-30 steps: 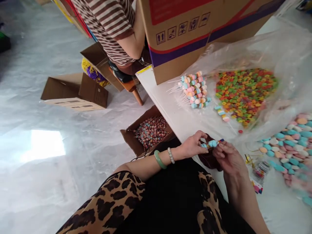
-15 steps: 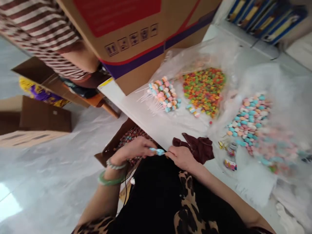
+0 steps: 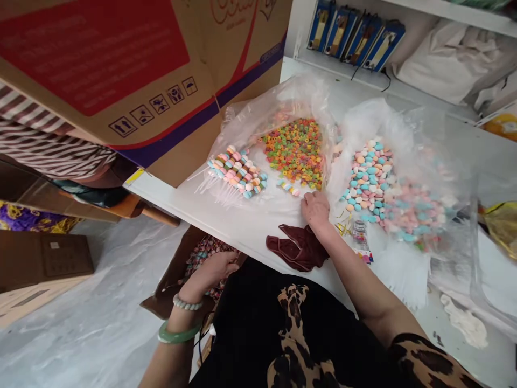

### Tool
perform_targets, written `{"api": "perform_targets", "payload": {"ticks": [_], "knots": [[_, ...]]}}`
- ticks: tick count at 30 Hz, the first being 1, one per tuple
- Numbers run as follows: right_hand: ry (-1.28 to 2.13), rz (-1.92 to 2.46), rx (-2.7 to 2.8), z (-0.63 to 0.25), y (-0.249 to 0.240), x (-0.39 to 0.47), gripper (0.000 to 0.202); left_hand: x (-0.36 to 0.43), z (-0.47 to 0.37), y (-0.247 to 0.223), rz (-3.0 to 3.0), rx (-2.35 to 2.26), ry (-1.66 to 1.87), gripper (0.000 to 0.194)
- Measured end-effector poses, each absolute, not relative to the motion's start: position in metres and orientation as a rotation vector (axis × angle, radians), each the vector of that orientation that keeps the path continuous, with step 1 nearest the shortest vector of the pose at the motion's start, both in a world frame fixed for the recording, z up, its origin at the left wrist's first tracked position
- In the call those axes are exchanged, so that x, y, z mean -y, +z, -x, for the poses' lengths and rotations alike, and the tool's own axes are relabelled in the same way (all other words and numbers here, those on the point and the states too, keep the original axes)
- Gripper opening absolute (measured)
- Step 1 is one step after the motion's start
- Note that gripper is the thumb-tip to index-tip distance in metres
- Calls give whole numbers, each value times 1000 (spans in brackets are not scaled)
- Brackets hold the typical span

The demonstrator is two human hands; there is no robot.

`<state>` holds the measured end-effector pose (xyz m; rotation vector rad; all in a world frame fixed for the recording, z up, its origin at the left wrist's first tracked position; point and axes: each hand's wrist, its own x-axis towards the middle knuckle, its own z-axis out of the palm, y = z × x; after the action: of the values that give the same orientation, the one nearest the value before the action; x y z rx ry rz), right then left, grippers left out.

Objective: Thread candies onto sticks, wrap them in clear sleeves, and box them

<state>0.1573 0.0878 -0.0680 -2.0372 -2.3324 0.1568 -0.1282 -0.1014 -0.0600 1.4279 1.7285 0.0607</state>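
My left hand (image 3: 213, 270), with a beaded bracelet and a green bangle at its wrist, hangs over an open cardboard box of wrapped colourful sweets (image 3: 198, 257). Its thumb and fingers are apart and I see nothing between them. On the white table, my right hand (image 3: 316, 210) has its fingers bent together at the lower edge of a clear bag of ring-shaped gummies (image 3: 297, 151); what the fingertips hold, if anything, is hidden. Just left of them lies a short row of marshmallows (image 3: 288, 187). Marshmallow skewers (image 3: 238, 171) on white sticks are piled further left.
A brown cloth (image 3: 299, 249) lies below my right hand. To the right are a bag of loose marshmallows (image 3: 369, 172), gold twist ties (image 3: 344, 226) and a small printed packet (image 3: 360, 234). A large carton (image 3: 194, 129) stands at the back left, with a person in stripes behind it.
The blue-and-white sweet held between both hands is out of sight. My hands have parted: the left is over the box, the right has reached forward to the gummies. The view has shifted right.
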Motion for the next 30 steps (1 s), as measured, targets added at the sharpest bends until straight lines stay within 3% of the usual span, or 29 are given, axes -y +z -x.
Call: {"api": "perform_targets", "payload": {"ticks": [4,9,12,18,30], "knots": [[313,1970,2296,-152,-68,-88,25,65,94,-44,-1373,-1576,316,22],[489,1705,2147,-156,-57,-53,24,18,65,-38,-965,-1611,985,45],[529,1634,2087,-166,-53,-29,22,-4,59,-39,-986,-1714,1079,38],[452,1789,2210,-182,-60,-17,22,-44,49,-37,-1639,-1978,668,20],[500,1838,2358,-180,-68,-28,23,-207,74,-21,-2222,-2294,-101,43]]}}
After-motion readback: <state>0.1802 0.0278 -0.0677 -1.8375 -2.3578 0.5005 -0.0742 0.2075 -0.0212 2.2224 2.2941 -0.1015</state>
